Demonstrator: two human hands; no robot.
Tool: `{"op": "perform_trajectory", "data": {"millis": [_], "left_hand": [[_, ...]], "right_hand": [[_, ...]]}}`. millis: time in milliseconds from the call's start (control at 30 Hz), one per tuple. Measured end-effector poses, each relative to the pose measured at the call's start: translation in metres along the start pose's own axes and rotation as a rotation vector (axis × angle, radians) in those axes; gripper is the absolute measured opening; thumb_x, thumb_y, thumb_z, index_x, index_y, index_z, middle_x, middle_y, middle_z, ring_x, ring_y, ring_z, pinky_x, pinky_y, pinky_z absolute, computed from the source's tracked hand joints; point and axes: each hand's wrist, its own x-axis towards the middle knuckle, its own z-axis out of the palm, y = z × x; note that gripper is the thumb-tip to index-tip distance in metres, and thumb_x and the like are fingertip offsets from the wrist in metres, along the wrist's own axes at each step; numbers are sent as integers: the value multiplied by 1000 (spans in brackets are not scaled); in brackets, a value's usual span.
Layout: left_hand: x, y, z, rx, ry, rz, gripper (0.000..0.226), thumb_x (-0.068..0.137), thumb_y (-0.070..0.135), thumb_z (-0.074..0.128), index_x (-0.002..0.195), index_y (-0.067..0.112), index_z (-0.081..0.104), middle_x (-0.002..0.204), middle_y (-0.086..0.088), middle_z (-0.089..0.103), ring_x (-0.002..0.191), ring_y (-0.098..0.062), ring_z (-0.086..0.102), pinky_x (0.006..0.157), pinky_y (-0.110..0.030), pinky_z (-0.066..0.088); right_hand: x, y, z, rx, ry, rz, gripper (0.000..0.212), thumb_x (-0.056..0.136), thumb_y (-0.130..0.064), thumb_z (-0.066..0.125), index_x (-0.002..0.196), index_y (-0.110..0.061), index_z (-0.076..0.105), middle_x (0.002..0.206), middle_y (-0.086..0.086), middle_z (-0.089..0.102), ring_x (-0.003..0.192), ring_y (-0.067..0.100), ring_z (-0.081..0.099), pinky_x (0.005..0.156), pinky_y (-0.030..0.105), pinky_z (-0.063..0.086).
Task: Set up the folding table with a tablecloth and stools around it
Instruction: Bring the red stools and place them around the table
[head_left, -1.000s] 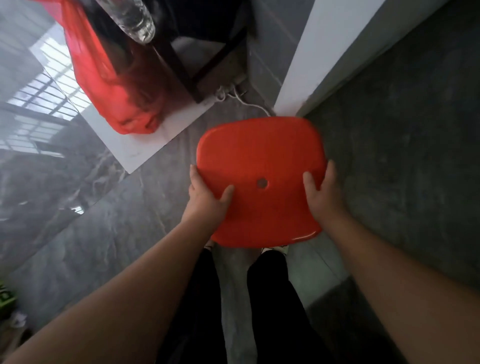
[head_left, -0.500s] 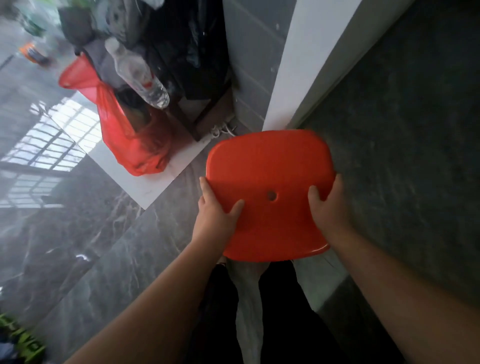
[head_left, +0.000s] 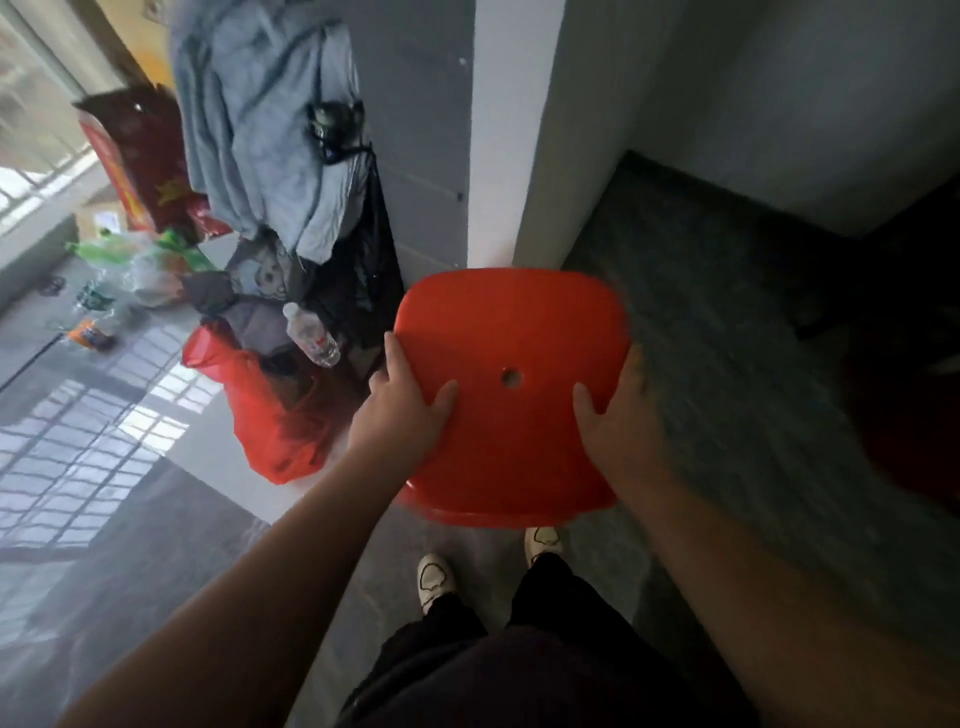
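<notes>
Nearest to me are dark trousers (head_left: 519, 665) and two white shoes (head_left: 434, 577) standing on the grey floor (head_left: 727, 338). Both bare forearms reach forward from the bottom corners of the view.

1. Left hand (head_left: 402, 410): it grips the left edge of the stool (head_left: 514, 332). The thumb lies on top of the seat and the fingers (head_left: 395, 353) wrap over the rim.
2. Right hand (head_left: 618, 421): it grips the right edge the same way, thumb on top, fingers (head_left: 631, 364) curled round the rim. This hand is blurred.
3. Stool: I see only its red seat from above, roughly square with rounded corners and a small hole (head_left: 511, 378) near the middle. It sits level between the two hands, in front of the shoes. The seat hides the legs, and I cannot tell whether they touch the floor.

Beyond the stool, to the left, a red bag (head_left: 260, 415) slumps on the floor. A clear bottle (head_left: 311, 335) lies tilted just above it. Farther back, pale blue clothes (head_left: 260, 130) hang over a pile of bags. A white pillar (head_left: 509, 130) rises directly behind the seat's far edge.
</notes>
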Motion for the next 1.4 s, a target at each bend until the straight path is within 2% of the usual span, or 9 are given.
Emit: {"op": "perform_trajectory", "data": {"millis": [67,133,233,367,567,800,933,1100,1400], "left_hand": [[-14,19,-17,29,31,86,94,90,62,50,156,30,-8,145,-20,42,121,-42,54,96,-50,45],[-25,42,-30,48,38,165,91,89,64,50,155,37,-7,141,-18,45,116,-42,57,95,-51,47],[-41,85,-39,99,25,311,85,91,65,46,152,45,-9,137,-18,47,107,-40,61,93,-53,50],[-70,147,-28,214,25,502,76,94,65,39,154,42,-1,141,-16,44,113,-39,60,93,-49,48],[-125,232,25,266,-3,672,72,94,65,39,155,42,9,139,-15,46,116,-39,57,97,-47,46],[-196,327,114,270,-94,858,75,87,72,36,152,47,12,145,-17,47,121,-40,55,101,-49,46],[-237,369,160,304,-120,948,73,91,67,42,154,43,15,146,-21,44,128,-39,50,103,-49,42],[-271,414,208,340,-255,1117,73,92,65,42,155,38,16,143,-19,47,125,-38,53,101,-47,43],[-283,465,291,460,-579,1405,74,93,63,44,156,38,13,144,-18,44,126,-37,52,101,-46,42]], "right_hand": [[-17,0,-28,-3,48,17,91,91,-59,48,158,-20,0,162,17,20,146,33,27,120,49,22],[-32,4,-54,18,97,23,88,88,-65,40,157,-28,1,160,20,22,145,36,28,118,52,26],[-50,18,-91,119,111,101,77,94,-54,49,157,-33,10,155,23,28,140,37,36,116,47,33],[-61,54,-142,170,168,232,79,92,-62,48,157,-38,9,153,22,29,136,38,42,111,48,38],[-93,132,-216,153,254,365,81,91,-64,48,156,-38,8,148,21,34,125,40,52,101,45,44],[-146,238,-294,118,333,526,80,91,-68,40,155,-39,0,150,16,31,121,36,53,96,46,48],[-172,286,-322,115,378,633,81,91,-69,39,155,-40,-1,148,16,32,119,36,55,94,47,49],[-203,326,-338,137,458,803,81,91,-70,40,154,-41,-2,147,16,34,117,33,56,86,43,49],[-229,339,-314,172,688,1174,83,89,-70,45,155,-38,5,139,17,41,114,32,56,89,43,49]]}}
